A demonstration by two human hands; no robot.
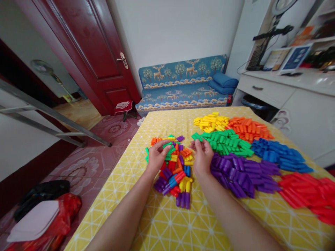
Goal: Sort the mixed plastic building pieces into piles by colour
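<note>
My left hand (156,157) is over the mixed pile of plastic blocks (172,183), thumb and forefinger closed on a green plastic block (170,149). Other green blocks lie right under and beside these fingers, so its outline is partly lost. My right hand (202,157) pinches another green plastic block (196,136) at the left end of the green block pile (227,142). The mixed pile holds short ribbed, tube-like pieces in purple, orange, red, yellow, blue and green. Close to the right wrist lies the purple block pile (240,174).
Sorted by colour on the yellow patterned tablecloth (167,226) are yellow blocks (210,122), orange blocks (250,129), blue blocks (281,155) and red blocks (311,195). Beyond the table stands a blue sofa (180,94); a white cabinet (306,115) is at the right, a metal ladder (52,118) at the left.
</note>
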